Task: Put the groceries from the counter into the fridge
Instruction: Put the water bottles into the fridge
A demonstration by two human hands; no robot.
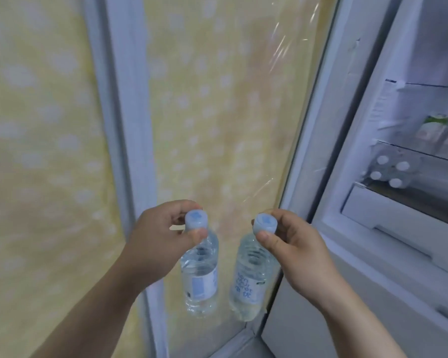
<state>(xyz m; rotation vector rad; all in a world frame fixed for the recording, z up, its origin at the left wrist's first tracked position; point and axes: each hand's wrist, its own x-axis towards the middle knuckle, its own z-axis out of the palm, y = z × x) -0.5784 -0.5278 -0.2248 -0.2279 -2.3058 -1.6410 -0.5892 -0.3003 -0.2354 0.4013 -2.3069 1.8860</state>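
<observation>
The left bottle (199,275) and right bottle (251,277) are clear, ribbed plastic cylinders of water with pale printed labels and smooth round light-blue caps. They hang side by side, not touching, before a yellow dotted sheet (49,151), just left of the open white fridge (373,177). The left hand (155,239) pinches the left bottle's cap between thumb and curled fingers (198,235), the right hand (298,251) pinches the right bottle's cap likewise, and both long axes run near upright, caps up, bases down.
</observation>
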